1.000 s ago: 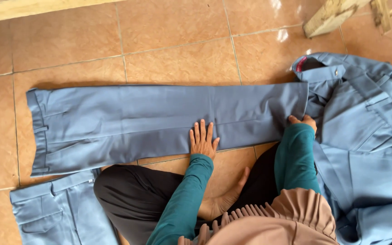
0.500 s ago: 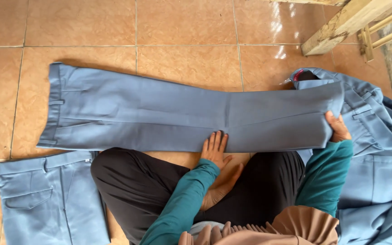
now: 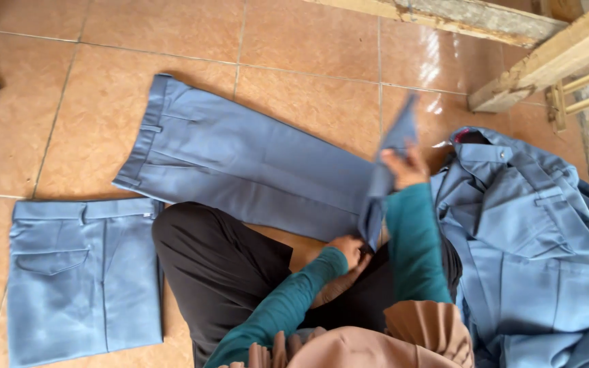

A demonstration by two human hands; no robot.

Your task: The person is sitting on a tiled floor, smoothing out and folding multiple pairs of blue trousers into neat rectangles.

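Observation:
Blue-grey trousers (image 3: 240, 160) lie flat on the orange tiled floor, waistband to the left. Their leg end is lifted off the floor and stands folded upward. My right hand (image 3: 403, 167), in a teal sleeve, grips the far corner of that raised end. My left hand (image 3: 349, 249) pinches the near corner of the same end, low by my knee. I sit cross-legged in black trousers (image 3: 219, 272) just in front of the garment.
A folded pair of blue-grey trousers (image 3: 83, 272) lies on the floor at my left. A heap of blue-grey garments (image 3: 533, 232) is piled at my right. Wooden beams (image 3: 540, 61) run along the floor at the back right.
Both hands have left the flat cloth and taken hold of the leg end, raising it off the floor toward the left. The view has shifted right and tilted.

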